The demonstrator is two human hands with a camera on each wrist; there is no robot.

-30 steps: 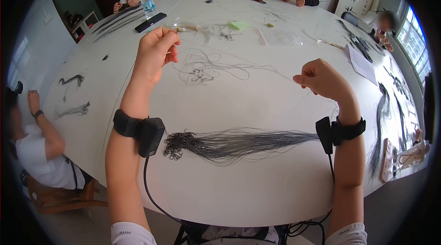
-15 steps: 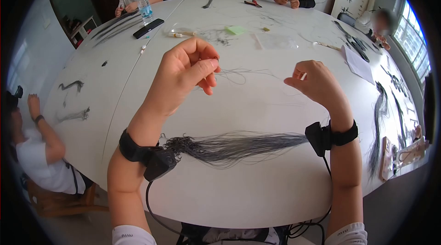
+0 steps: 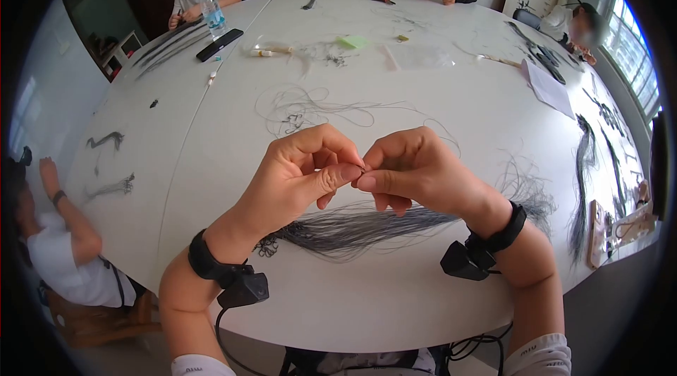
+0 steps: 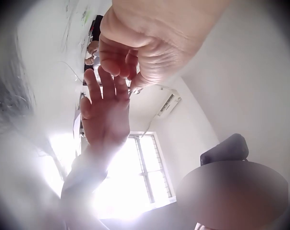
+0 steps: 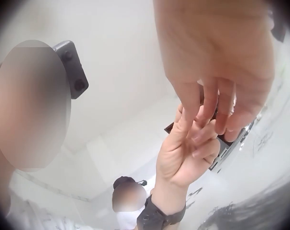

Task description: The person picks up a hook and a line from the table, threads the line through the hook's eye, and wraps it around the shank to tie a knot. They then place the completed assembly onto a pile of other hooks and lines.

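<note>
Above the table, the left hand and the right hand meet at their fingertips. Thumb and forefinger of the left hand pinch a tiny dark piece; the right thumb and forefinger close on it from the other side. Below them lies a bundle of dark strands with curled ends at its left, partly behind the hands. The left wrist view shows the left hand near the right hand. In the right wrist view the right hand covers part of the left hand.
Loose thin strands lie beyond the hands. Farther back are a green piece, a clear bag, a black phone and a bottle. Paper and dark strands lie at the right. Other people sit around the table.
The left hand has come right and toward the body, and the right hand has moved left and lower. Their fingertips, apart before, now meet around the tiny piece.
</note>
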